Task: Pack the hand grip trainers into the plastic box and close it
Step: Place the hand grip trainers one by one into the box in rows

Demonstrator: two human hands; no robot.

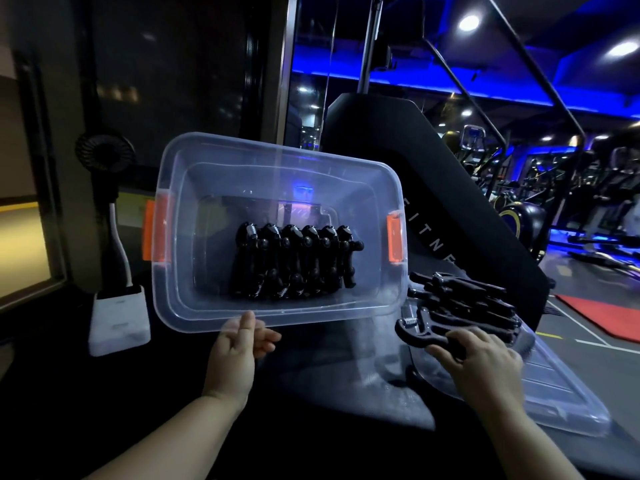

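- Where the left edge goes dark, a small black fan (104,155) stands over a white block (119,318).
- Next, the left hand (239,348) pinches the near rim of the clear plastic box (277,153) — thumb on top, fingers curled underneath — box tipped open-side toward the camera.
- Black grip trainers (298,261) sit in a row on its bottom.
- Over right, the right hand (485,362) curls its fingers round one trainer (420,337) at the near edge of the loose pile (464,299) on the clear lid (561,400).

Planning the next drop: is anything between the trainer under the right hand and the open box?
Nothing visible. The right hand grips a trainer beside the plastic box, whose top is open; the left hand holds its near rim, and the packed row leaves floor free at left.
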